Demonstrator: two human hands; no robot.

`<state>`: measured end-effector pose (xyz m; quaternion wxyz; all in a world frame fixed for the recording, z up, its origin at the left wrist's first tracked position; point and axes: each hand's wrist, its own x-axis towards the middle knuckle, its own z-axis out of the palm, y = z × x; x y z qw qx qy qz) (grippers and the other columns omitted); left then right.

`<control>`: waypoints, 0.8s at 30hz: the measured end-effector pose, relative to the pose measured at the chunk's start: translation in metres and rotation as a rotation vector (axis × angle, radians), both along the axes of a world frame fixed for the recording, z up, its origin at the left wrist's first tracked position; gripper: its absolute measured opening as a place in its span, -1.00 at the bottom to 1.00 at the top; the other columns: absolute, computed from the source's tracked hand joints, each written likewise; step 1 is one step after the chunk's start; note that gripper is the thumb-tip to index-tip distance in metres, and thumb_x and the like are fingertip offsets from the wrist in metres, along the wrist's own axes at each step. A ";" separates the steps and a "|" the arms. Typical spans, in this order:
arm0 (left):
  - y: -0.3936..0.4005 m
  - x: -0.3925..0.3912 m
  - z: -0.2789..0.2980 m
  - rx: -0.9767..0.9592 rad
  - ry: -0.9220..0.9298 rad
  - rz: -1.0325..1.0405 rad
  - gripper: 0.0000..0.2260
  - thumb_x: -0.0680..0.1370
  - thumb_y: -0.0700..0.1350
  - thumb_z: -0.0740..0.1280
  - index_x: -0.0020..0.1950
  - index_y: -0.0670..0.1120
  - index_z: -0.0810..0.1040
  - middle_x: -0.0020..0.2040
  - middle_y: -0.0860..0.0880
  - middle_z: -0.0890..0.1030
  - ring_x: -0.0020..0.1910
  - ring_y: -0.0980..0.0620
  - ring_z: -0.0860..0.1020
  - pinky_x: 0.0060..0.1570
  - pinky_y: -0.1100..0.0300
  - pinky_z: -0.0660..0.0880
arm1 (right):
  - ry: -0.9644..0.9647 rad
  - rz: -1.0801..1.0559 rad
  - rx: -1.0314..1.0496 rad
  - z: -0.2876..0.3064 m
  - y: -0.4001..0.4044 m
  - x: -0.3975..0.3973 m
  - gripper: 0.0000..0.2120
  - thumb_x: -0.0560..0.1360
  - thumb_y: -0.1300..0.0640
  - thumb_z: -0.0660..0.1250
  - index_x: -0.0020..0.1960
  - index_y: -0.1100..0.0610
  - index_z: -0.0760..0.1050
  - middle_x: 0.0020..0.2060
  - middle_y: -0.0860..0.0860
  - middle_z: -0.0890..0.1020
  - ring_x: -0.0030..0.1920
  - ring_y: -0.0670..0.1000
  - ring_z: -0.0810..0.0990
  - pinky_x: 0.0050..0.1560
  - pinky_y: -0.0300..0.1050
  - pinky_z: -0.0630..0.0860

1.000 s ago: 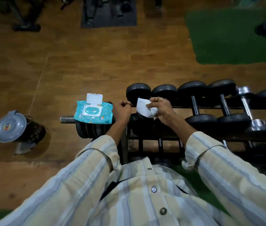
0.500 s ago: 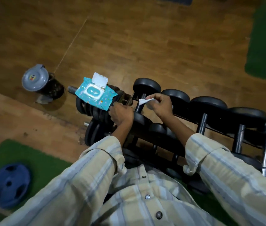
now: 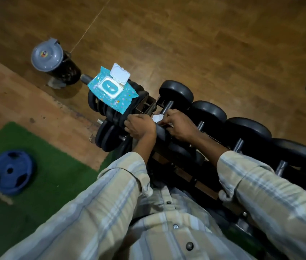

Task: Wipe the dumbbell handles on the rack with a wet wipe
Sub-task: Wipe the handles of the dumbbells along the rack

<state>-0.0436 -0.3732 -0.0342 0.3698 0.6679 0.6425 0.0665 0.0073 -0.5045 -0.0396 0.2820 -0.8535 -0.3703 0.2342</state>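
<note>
Seen from above, w/ head cam tilted. Right hand (image 3: 179, 127) curled round the handle of the first dumbbell (image 3: 175, 94) at the left end of the rack (image 3: 186, 173), w/ a white wet wipe (image 3: 157, 118) pinched against the steel bar; only a small corner of the wipe visible betw. both hands. Left hand (image 3: 139, 126) just beside the right, fingers bent over the near black head of the same dumbbell, prob. gripping it, but fingertips hidden, so could not be told for sure. Both sleeves striped, beige and light blue.

More dumbbells in a row to the right on the rack, black heads, steel handles, the far-right ones blurred. Left of the hands, a stack of black weight plates (image 3: 110, 111) on a peg, and on top of it a blue pack of wipes (image 3: 112, 92) w/ its white flip lid up. Far left on the wooden floor, a dark bin (image 3: 54, 62) w/ grey lid. Near left, a blue weight plate (image 3: 11, 171) lying flat on a green mat (image 3: 45, 166).
</note>
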 end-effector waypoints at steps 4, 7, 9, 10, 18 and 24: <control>0.000 0.009 0.000 0.007 -0.027 0.113 -0.75 0.60 -0.13 0.19 0.20 -0.15 0.56 0.27 -0.19 0.53 0.32 -0.22 0.40 0.23 -0.05 0.35 | 0.046 0.174 -0.168 0.005 0.002 0.013 -0.44 0.45 0.25 0.30 0.39 -0.15 0.54 -0.12 -0.03 0.43 -0.06 0.01 0.38 -0.13 0.01 0.42; -0.003 0.008 -0.003 0.055 -0.047 0.137 -0.78 0.58 -0.15 0.22 0.14 -0.14 0.59 0.22 -0.19 0.57 0.28 -0.23 0.44 0.19 0.01 0.36 | 0.066 0.284 -0.309 0.017 0.008 0.020 -0.28 0.39 0.21 0.27 0.46 -0.32 0.37 -0.18 -0.07 0.52 -0.11 0.06 0.53 -0.28 -0.02 0.48; -0.004 0.008 -0.005 0.089 -0.066 0.145 -0.80 0.56 -0.16 0.23 0.11 -0.13 0.60 0.19 -0.19 0.59 0.24 -0.23 0.45 0.16 0.04 0.36 | 0.095 0.327 -0.381 0.023 0.014 0.025 -0.24 0.40 0.22 0.28 0.50 -0.34 0.30 -0.28 -0.15 0.50 -0.17 0.06 0.54 -0.37 -0.10 0.36; -0.005 0.008 -0.005 0.101 -0.075 0.143 -0.81 0.56 -0.16 0.24 0.09 -0.13 0.59 0.17 -0.19 0.59 0.23 -0.23 0.46 0.14 0.04 0.36 | 0.108 0.337 -0.409 0.023 0.017 0.027 -0.24 0.42 0.22 0.29 0.52 -0.33 0.28 -0.30 -0.17 0.46 -0.18 0.04 0.52 -0.38 -0.11 0.31; -0.006 0.010 -0.009 0.174 -0.111 0.159 -0.84 0.54 -0.19 0.27 0.04 -0.16 0.61 0.11 -0.22 0.63 0.18 -0.25 0.51 0.12 0.07 0.26 | 0.068 0.307 -0.347 0.017 0.013 0.023 -0.22 0.43 0.24 0.27 0.52 -0.35 0.25 0.06 0.02 0.59 0.03 0.11 0.56 -0.19 -0.01 0.53; -0.007 0.010 -0.005 0.178 -0.066 0.166 -0.83 0.55 -0.16 0.23 0.04 -0.16 0.58 0.10 -0.19 0.62 0.20 -0.23 0.50 0.10 0.04 0.33 | -0.104 0.234 -0.281 0.002 -0.011 0.004 -0.17 0.41 0.30 0.29 0.56 -0.27 0.24 -0.09 0.01 0.29 0.02 0.13 0.38 -0.17 -0.02 0.23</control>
